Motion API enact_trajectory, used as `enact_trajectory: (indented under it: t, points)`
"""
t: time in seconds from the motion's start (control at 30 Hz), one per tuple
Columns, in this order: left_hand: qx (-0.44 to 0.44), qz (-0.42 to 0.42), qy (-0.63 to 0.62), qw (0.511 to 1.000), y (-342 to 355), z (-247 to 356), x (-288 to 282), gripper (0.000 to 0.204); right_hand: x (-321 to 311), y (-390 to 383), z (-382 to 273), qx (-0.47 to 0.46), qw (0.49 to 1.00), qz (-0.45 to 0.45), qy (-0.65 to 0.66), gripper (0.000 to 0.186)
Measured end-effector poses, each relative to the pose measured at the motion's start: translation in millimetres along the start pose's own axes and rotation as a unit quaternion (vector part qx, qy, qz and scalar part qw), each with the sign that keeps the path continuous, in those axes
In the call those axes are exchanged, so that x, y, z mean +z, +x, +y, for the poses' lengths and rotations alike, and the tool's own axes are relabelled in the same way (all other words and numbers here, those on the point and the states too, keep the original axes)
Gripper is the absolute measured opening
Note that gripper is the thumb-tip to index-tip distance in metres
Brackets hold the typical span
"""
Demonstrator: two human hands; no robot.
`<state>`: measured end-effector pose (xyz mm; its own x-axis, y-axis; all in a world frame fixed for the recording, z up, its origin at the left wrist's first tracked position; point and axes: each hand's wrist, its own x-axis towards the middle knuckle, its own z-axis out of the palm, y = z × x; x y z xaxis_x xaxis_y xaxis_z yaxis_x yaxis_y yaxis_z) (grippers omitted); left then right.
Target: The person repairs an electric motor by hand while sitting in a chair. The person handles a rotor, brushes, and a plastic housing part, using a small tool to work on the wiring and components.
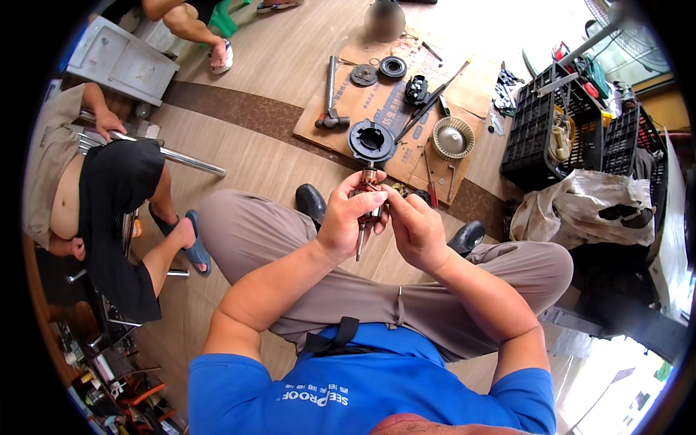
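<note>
My left hand (344, 217) is wrapped round a motor armature (370, 176), its copper commutator upward and its steel shaft pointing down toward me. Against the armature's right side, the fingers of my right hand (419, 226) are pinched together; whatever lies between them is hidden. Just beyond my hands, a round black motor end housing (371, 141) sits at the cardboard's near edge. A hammer (331, 94) lies to its left, and a finned blower wheel (454, 138) to its right. A red-handled screwdriver (433, 194) is close to my right hand.
The cardboard sheet (406, 156) also bears a black ring (392, 67), a grey disc (364, 75) and a black part (417, 90). Black crates (533, 130) with a dirty cloth sack (587, 210) stand right. A seated person (119, 181) is left; another person's leg (190, 27) shows beyond.
</note>
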<state>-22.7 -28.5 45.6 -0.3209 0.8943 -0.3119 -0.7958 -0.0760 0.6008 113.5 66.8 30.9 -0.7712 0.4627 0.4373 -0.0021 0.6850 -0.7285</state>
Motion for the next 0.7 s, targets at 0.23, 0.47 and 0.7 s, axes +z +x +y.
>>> enact_trajectory:
  t: [0.23,0.47,0.7]
  points:
    - [0.019,-0.013,-0.007,1.000,5,6,3,0.034,5,6,0,-0.013,0.999,0.031,-0.011,0.053]
    - [0.021,0.003,0.083,0.996,6,13,9,0.031,-15,12,-1,0.016,0.999,-0.033,0.026,0.045]
    - [0.024,-0.015,0.266,0.964,8,8,8,0.038,-41,17,-2,0.193,0.959,-0.116,0.172,0.033]
